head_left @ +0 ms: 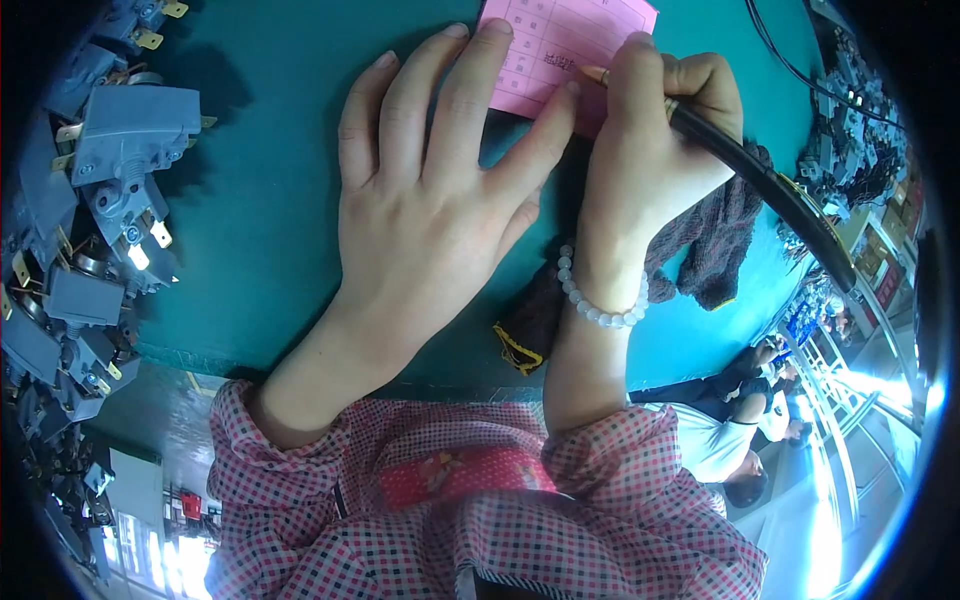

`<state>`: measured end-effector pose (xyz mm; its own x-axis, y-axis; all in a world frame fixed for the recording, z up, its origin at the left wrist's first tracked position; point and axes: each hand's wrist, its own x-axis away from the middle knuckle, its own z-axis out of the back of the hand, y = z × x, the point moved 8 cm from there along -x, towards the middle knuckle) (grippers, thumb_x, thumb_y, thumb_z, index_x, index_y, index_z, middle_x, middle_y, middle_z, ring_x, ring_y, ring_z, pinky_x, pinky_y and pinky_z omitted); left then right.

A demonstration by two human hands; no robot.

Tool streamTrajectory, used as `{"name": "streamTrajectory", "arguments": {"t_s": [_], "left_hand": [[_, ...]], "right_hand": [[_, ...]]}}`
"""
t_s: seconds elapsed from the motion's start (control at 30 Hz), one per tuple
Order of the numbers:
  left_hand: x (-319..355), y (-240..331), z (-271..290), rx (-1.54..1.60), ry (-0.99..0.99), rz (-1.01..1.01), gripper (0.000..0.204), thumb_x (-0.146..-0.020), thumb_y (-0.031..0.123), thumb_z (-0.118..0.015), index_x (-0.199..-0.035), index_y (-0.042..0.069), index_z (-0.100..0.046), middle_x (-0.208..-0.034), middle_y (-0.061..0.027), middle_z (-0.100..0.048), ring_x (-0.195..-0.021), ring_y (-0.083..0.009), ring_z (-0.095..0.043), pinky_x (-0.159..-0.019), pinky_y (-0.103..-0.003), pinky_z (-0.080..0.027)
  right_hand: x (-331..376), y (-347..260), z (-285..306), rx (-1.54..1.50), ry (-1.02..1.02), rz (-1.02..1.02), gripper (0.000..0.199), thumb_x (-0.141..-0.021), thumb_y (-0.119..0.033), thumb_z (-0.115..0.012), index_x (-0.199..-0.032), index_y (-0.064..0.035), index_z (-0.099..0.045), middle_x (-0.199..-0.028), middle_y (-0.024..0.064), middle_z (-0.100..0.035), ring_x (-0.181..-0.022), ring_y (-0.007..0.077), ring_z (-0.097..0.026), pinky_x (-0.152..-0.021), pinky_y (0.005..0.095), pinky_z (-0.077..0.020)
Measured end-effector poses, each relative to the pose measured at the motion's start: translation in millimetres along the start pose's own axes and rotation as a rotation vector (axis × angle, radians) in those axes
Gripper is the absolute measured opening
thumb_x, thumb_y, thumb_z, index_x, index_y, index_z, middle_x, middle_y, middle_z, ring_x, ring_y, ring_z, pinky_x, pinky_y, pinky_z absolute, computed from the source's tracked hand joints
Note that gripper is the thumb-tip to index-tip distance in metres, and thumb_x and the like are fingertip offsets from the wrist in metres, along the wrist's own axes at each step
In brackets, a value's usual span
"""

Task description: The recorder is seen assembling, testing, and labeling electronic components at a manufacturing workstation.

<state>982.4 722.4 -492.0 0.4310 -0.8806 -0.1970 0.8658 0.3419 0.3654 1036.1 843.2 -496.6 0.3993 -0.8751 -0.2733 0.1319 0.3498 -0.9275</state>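
A pink printed slip [530, 75] with a ruled grid lies on the green table at the top of the view. My left hand [425, 205] rests flat with fingers spread, its index finger and thumb touching the slip's left and lower edges. In my right hand [655, 150] is a black pen [775, 195], gripped between thumb and fingers. Its tip meets the slip beside some dark handwriting. A beaded bracelet circles my right wrist. Beneath that wrist lie dark knitted gloves [715, 250] with yellow-edged cuffs, partly hidden by my forearm.
Grey switch-like parts [135, 125] with brass terminals are heaped along the left side. More small grey parts [850, 150] lie at the far right, near a thin black cable [775, 45]. The green table's [250, 270] near edge runs before my body. Another person [715, 440] is at lower right.
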Motion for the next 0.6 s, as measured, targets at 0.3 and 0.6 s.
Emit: {"name": "streamTrajectory", "arguments": {"t_s": [0.3,0.6], "left_hand": [[1.6,-6.9,-4.5,0.123,0.043,0.052,0.039,-0.073,0.022,-0.065,-0.113,0.020,-0.063,-0.131,-0.0129,-0.042,-0.117,-0.0322,-0.041,-0.098,-0.047,-0.031],[-11.5,10.6,13.3,-0.130,-0.080,-0.061,0.040,-0.073,0.022,-0.065,-0.114,0.021,-0.063,-0.131,-0.0120,-0.042,-0.117,-0.0316,-0.041,-0.098,-0.046,-0.031]], "right_hand": [[-0.9,0.0,0.8,0.025,0.011,-0.011,0.028,-0.077,0.008,-0.056,-0.060,-0.0044,-0.038,-0.055,0.0011,-0.049,-0.050,0.0042,-0.047,-0.053,0.0198,-0.0493],[0.4,-1.6,6.7,0.055,0.050,-0.014,0.027,-0.077,0.008,-0.056,-0.059,-0.0035,-0.039,-0.057,0.0020,-0.051,-0.050,0.0050,-0.049,-0.054,0.0194,-0.0478]]}}
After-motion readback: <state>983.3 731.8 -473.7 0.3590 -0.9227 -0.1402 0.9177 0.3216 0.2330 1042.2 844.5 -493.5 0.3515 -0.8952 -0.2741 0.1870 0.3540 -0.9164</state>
